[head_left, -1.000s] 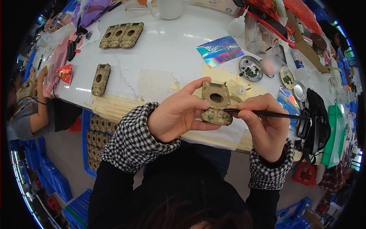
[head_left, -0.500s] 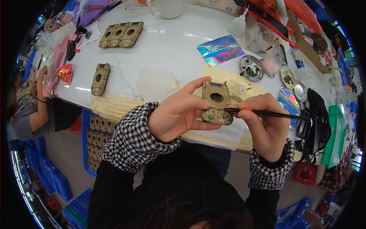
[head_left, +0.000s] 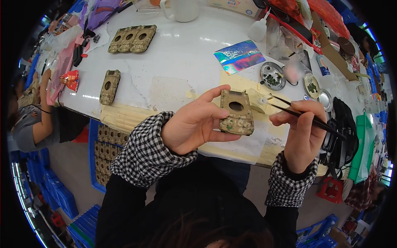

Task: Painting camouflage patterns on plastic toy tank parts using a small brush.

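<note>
Between the fingers and thumb of my left hand (head_left: 196, 124) is a camouflage-painted toy tank hull (head_left: 237, 122), its round opening facing up. My right hand (head_left: 304, 134) grips black tweezers (head_left: 318, 122), whose tips are apart and clear of the hull on its right. Close to those tips lies a small bottle-like white piece (head_left: 263, 100) on yellowish paper. Beyond it stands a round metal dish (head_left: 273, 75) with small dark green bits, and to its right a lid (head_left: 311, 85) holds more green bits. Another single hull (head_left: 110, 87) rests on the table to the left.
Three hulls (head_left: 132, 39) sit side by side at the far left, near a white mug (head_left: 186, 10). A shiny holographic sheet (head_left: 239, 56) lies mid-table. A black bag (head_left: 345, 132) and green tray (head_left: 363, 140) line the right edge. Below left, a blue crate (head_left: 92, 153) holds several hulls.
My right hand has drawn the tweezers off the hull, to the right and upward, and their tips have spread. My left hand holds the hull in nearly the same place.
</note>
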Demonstrator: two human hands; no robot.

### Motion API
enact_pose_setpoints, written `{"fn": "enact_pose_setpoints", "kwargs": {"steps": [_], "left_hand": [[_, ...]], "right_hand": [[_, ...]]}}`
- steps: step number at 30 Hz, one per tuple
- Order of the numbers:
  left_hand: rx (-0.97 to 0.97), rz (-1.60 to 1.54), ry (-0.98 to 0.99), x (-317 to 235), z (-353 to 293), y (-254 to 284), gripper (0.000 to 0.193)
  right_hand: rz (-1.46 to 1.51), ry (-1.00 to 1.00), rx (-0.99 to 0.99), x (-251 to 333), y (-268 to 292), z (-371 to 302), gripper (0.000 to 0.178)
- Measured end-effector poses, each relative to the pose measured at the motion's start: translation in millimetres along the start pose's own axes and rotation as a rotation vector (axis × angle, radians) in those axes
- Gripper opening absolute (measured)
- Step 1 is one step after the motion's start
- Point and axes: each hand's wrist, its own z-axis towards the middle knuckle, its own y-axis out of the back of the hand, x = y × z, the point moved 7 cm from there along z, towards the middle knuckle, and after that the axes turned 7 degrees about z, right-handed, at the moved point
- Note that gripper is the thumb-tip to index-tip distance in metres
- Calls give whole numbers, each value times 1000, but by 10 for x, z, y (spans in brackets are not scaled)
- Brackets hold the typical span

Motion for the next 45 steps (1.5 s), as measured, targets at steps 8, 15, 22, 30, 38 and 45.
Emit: {"fn": "enact_pose_setpoints", "kwargs": {"steps": [8,15,22,30,38,45], "left_hand": [[-7,-3,-11,-7,6,8,59],[-22,-18,-11,-6,13,9,59],[-19,-12,-18,-14,4,-6,59],[-10,-10,-9,-3,-6,-3,59],[-8,1,-3,-7,-32,-59,61],[-18,13,5,-10,-42,-61,62]], "right_hand": [[-861,256,-66,-62,162,-13,10],[-1066,298,0,-223,91,88,18],[-1007,298,19,-259,91,105,17],[-666,394,-27,152,-79,-53,13],[-443,153,141,-85,-225,-59,19],[-448,149,160,-61,-278,-37,17]]}}
